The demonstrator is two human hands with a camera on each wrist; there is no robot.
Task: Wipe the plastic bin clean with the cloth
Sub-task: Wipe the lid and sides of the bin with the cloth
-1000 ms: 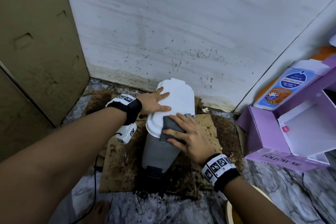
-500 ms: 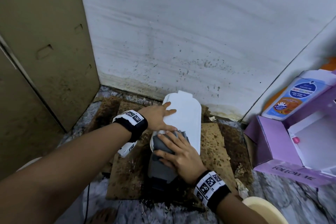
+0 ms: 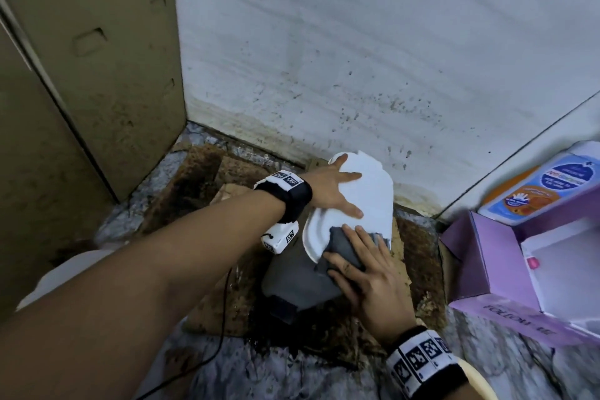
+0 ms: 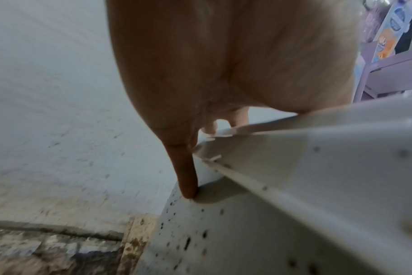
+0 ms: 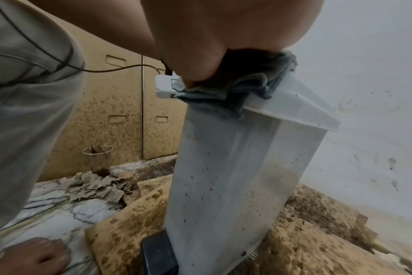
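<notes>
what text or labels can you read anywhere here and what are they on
"FOLLOW ME": printed on the front flap of the purple box, seen upside down.
Blue and orange label on the white bottle: has words and a hand picture, too blurred to read.
Black and white square codes on both wristbands: patterns, no words.
Bin and cloth: no text visible.

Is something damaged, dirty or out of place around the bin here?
Yes. The bin's white lid has a chipped, jagged far edge. Dark specks dot the bin's side and the wall. The cardboard beneath is soaked brown and crumbling, and a stained plastic cup stands by shredded wet cardboard.
</notes>
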